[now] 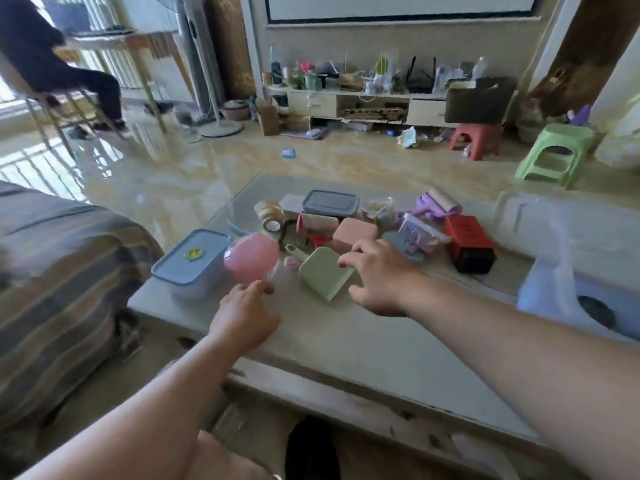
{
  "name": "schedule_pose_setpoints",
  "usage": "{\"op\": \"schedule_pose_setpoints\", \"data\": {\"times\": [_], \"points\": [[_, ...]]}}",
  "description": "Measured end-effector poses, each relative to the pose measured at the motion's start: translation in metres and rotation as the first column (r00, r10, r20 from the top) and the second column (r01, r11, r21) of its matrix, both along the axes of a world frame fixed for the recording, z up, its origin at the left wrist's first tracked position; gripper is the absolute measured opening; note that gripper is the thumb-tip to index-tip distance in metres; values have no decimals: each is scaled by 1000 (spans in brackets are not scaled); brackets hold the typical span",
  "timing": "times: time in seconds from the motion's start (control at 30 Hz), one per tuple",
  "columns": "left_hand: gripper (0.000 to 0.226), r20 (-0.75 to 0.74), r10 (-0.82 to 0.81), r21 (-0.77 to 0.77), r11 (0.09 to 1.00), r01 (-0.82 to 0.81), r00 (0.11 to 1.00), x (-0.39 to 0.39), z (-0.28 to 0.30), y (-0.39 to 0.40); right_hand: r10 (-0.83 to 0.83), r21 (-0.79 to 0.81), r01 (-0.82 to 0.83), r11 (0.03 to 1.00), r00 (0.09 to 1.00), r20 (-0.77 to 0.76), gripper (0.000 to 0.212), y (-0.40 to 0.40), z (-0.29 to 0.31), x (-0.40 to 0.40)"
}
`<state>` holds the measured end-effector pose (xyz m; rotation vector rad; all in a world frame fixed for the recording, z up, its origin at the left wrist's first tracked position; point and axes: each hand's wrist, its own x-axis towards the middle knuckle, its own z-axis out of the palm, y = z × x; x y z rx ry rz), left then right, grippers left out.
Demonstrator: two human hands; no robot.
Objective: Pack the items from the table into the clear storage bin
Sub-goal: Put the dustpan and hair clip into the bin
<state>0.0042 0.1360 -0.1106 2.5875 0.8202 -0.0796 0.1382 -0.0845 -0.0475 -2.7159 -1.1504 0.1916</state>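
Note:
A pile of items lies on the pale table [332, 337]. It includes a blue-lidded container [190, 263], a round pink item [251, 258], a green scoop [323, 277], a pink box [355, 232], a grey-lidded box [330, 202], tape rolls [270, 214], a purple lint roller [440, 202] and a red and black box [469, 244]. The clear storage bin [540, 220] stands at the table's right end. My left hand [246, 317] reaches toward the pink item with loosely curled fingers, just short of it. My right hand [381, 275] hovers with spread fingers at the scoop's right edge.
A striped sofa cover [59, 271] borders the table on the left. Across the glossy floor stand a green stool [554, 154], a red stool [476, 138] and a cluttered TV cabinet [374, 102]. A person sits on a chair [52, 74] at the back left.

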Motion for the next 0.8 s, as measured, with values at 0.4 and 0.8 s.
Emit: {"op": "schedule_pose_setpoints", "data": {"times": [0.4,0.8], "points": [[37,-122,-78,29,996,82,989,16,-51,31,-254,-177,241,954,966,-55,115,104,-94,42],[47,98,-122,-39,991,126,988,30,-18,1,-273,-27,272,962,955,-114,122,53,-63,20]]}}
